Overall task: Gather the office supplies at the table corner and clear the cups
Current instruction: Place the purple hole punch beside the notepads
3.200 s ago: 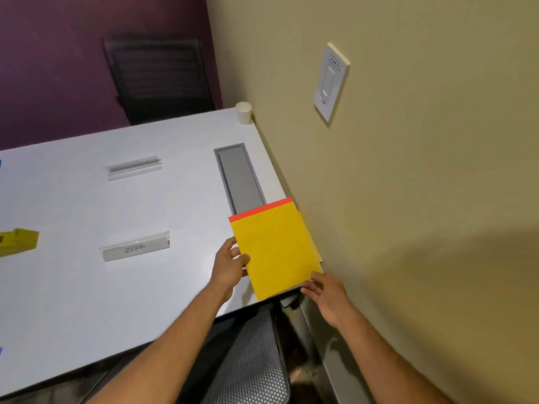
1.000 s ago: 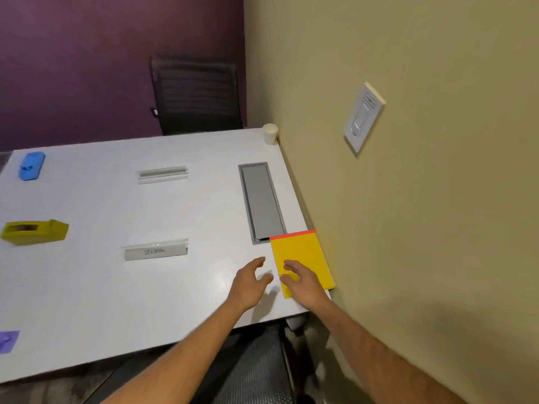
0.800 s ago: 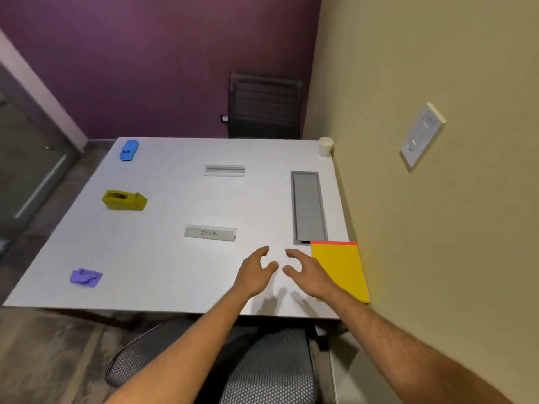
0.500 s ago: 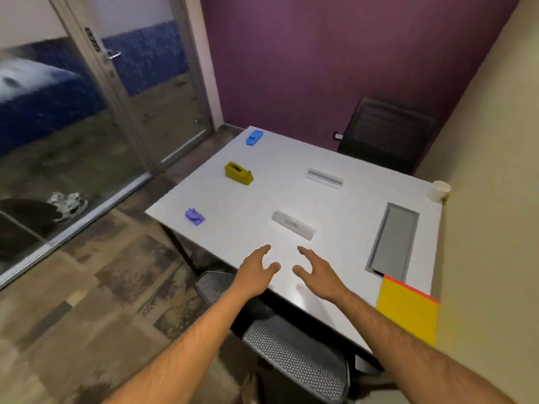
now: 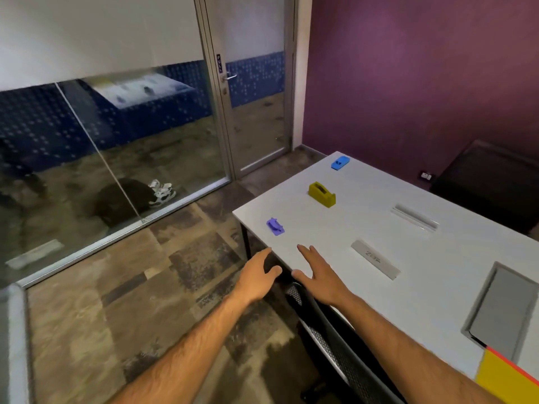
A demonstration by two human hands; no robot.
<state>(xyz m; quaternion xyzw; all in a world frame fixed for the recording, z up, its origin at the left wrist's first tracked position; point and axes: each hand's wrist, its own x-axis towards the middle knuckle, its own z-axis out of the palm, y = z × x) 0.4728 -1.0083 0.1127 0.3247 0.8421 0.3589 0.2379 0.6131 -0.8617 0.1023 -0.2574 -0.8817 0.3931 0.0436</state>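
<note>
Near the table [image 5: 364, 228] edge, two empty, spread hands [image 5: 319, 275].

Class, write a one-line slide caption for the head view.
Both open hands, left hand and right hand, reach toward the small purple plastic stapler on the white table.

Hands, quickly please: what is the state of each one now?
Left hand: open, fingers spread, holding nothing.
Right hand: open, fingers spread, holding nothing.
</note>
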